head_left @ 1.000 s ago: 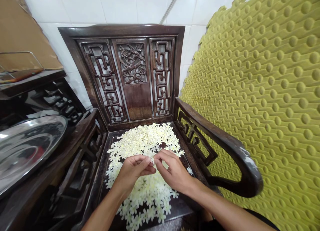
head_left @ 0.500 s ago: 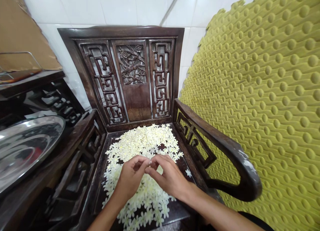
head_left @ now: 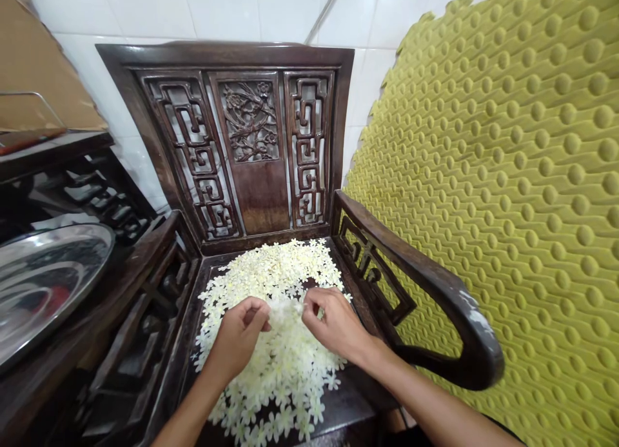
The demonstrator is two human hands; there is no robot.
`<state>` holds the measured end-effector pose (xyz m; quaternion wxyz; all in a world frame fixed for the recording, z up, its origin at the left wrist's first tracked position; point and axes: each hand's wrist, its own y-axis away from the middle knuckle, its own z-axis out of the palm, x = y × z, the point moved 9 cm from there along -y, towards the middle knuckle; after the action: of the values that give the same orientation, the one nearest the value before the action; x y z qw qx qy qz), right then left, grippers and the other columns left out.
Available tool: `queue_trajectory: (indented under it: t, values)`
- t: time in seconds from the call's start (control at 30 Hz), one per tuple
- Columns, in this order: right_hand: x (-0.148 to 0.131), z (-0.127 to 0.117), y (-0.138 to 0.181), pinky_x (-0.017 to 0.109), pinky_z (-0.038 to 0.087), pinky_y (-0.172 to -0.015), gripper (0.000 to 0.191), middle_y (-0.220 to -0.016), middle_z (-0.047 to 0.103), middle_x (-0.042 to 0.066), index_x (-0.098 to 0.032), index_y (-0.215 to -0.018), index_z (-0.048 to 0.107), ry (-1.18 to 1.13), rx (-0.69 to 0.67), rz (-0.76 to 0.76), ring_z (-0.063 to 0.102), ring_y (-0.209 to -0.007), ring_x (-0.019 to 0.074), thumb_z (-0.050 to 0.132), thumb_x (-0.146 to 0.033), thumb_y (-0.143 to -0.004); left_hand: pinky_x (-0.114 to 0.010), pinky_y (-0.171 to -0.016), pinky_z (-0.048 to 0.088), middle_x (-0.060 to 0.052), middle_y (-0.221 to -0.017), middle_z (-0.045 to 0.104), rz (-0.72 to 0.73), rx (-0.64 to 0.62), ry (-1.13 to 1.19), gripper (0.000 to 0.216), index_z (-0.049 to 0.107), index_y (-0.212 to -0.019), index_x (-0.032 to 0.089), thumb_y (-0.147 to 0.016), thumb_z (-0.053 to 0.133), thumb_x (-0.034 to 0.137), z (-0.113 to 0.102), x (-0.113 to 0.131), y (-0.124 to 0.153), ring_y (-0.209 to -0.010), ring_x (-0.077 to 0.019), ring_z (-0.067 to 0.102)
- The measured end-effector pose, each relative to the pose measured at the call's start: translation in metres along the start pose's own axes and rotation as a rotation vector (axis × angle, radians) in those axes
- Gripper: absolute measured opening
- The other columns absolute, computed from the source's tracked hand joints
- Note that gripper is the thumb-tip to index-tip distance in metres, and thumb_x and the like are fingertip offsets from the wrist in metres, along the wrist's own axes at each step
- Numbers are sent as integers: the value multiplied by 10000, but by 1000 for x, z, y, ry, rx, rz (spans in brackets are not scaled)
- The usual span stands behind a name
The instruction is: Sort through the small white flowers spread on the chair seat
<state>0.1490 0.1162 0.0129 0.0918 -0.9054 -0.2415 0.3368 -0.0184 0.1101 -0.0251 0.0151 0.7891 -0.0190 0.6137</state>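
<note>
I have the left hand [head_left: 239,334] curled, its grip half closed, and the right hand [head_left: 336,324] with its fingertips [head_left: 305,307] drawn together beside a small white fluffy tuft [head_left: 283,309] between the two; I cannot tell whether either pinches it. Small cream-white star-shaped blossoms [head_left: 285,369] lie heaped across the seat of a dark carved wooden armchair [head_left: 261,202], the bulk of them under and around the hands, with only that tuft standing apart. A shiny round steel tray [head_left: 43,279] rests near the chair's left arm.
</note>
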Motion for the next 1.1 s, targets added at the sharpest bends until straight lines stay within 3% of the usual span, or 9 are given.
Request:
queue_trajectory:
  t: [0.13, 0.27, 0.4, 0.57, 0.7, 0.97, 1.1]
  values:
    - [-3, 10, 0, 272, 321, -695, 186, -641, 544, -30, -183, -662, 490, 15, -81, -39, 501, -636, 131, 495, -87, -821, -293, -671, 489, -15, -664, 615, -20, -21, -96, 271, 586, -747, 179, -889, 511, 399, -7, -13, -1, -676, -185, 618]
    - [10, 32, 3, 285, 322, -662, 233, -635, 573, -13, -190, -627, 517, 86, -244, 46, 500, -595, 146, 635, -228, -824, -314, -710, 464, -46, -786, 639, 74, -38, -559, 213, 608, -800, 193, -917, 454, 284, -9, -17, 5, -755, -207, 625]
    - [33, 34, -5, 294, 377, -693, 34, -820, 628, 32, -201, -834, 601, 101, -253, 97, 574, -741, 187, 620, -223, -852, -328, -765, 451, -76, -938, 647, 122, -2, -896, 201, 622, -942, 198, -922, 421, 199, -15, -19, 11, -867, -226, 639]
    - [77, 35, -27, 331, 417, -903, 373, -1223, 508, 96, -224, -1241, 521, 106, -178, 166, 529, -1114, 231, 582, -203, -873, -345, -814, 466, -95, -991, 657, 173, -21, -949, 203, 625, -999, 183, -928, 440, 222, -13, -15, 13, -949, -249, 632]
    - [110, 59, -46, 327, 427, -908, 564, -1273, 444, 104, -247, -1366, 443, 142, -228, 217, 536, -1115, 237, 634, -203, -837, -370, -881, 468, -115, -1027, 670, 183, -59, -973, 212, 646, -1010, 169, -915, 459, 200, -5, -21, 14, -992, -262, 633]
    - [116, 103, -72, 360, 411, -863, 529, -1113, 522, 79, -293, -1285, 528, 194, -271, 195, 553, -1014, 260, 704, -213, -792, -415, -924, 468, -155, -1134, 672, 165, -101, -1049, 236, 665, -1048, 161, -906, 483, 213, 6, -35, 17, -1080, -301, 622]
    - [118, 106, -74, 322, 402, -822, 304, -1026, 578, 80, -242, -1179, 590, 173, -226, 211, 576, -921, 221, 584, -183, -881, -422, -928, 467, -154, -1098, 681, 148, -127, -1042, 219, 670, -1031, 164, -903, 500, 218, 10, -30, 17, -1079, -308, 625]
